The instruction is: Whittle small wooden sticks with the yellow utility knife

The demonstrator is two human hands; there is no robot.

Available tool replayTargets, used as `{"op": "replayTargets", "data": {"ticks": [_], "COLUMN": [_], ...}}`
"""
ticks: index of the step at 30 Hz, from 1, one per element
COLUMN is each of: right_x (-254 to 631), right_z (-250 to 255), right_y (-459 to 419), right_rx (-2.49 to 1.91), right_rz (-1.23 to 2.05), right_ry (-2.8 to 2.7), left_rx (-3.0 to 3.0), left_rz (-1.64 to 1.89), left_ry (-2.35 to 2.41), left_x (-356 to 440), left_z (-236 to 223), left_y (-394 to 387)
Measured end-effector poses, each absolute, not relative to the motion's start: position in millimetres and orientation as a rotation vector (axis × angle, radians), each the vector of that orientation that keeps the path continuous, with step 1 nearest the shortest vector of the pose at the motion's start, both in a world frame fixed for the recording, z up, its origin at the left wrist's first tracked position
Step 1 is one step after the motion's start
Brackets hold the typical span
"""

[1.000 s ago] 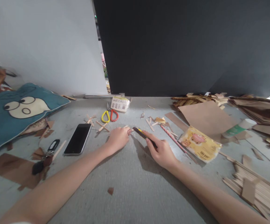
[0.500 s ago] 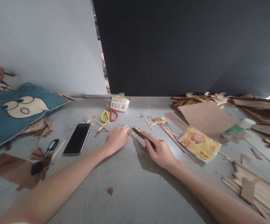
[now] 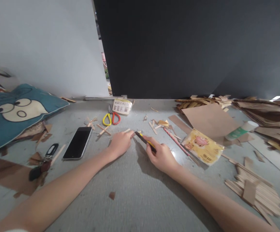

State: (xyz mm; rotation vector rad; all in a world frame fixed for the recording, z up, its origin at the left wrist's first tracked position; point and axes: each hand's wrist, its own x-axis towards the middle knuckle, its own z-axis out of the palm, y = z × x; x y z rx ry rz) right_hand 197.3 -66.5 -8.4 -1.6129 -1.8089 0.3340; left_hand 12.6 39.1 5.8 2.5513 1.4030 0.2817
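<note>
My left hand (image 3: 120, 143) rests on the grey table (image 3: 135, 193) with its fingers curled down on a thin wooden stick (image 3: 127, 130), whose tip pokes out beyond the knuckles. My right hand (image 3: 161, 157) grips a black and yellow utility knife (image 3: 144, 141), and the knife's tip points at the stick right beside the left fingertips.
A phone (image 3: 78, 147) and keys (image 3: 43, 161) lie at the left, beside a blue cushion (image 3: 14, 112). Scissors (image 3: 111, 118), wooden crosses, a pencil (image 3: 178, 145) and a yellow tissue pack (image 3: 202, 150) lie behind the hands. Cardboard sheets (image 3: 209, 119), a glue bottle (image 3: 238, 131) and stacked sticks (image 3: 255, 190) fill the right.
Both hands have barely moved. The right hand has tilted the knife a little steeper against the stick, and the view has shifted slightly to the right.
</note>
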Motion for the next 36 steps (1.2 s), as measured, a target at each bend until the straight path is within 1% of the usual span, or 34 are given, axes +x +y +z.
{"op": "replayTargets", "data": {"ticks": [7, 13, 22, 31, 36], "right_x": [193.8, 193.3, 188.0, 183.9, 186.6], "right_z": [-8.3, -8.2, -6.6, -9.9, -9.3], "right_y": [-65.0, -68.1, -65.5, -68.8, -69.1], "right_rx": [-1.679, -1.687, -1.812, -1.869, -1.827], "right_rz": [0.264, 0.253, 0.168, 0.098, 0.157], "right_ry": [-1.836, -1.834, -1.925, -1.933, -1.906], "left_rx": [2.627, 2.643, 2.729, 2.72, 2.746], "left_rz": [0.208, 0.222, 0.106, 0.195, 0.221], "left_ry": [1.408, 1.431, 1.421, 1.399, 1.304], "left_x": [13.5, 17.2, 17.5, 16.4, 12.3], "left_z": [9.4, 10.4, 15.7, 6.1, 3.4], "left_y": [36.8, 33.8, 36.2, 40.7, 49.6]}}
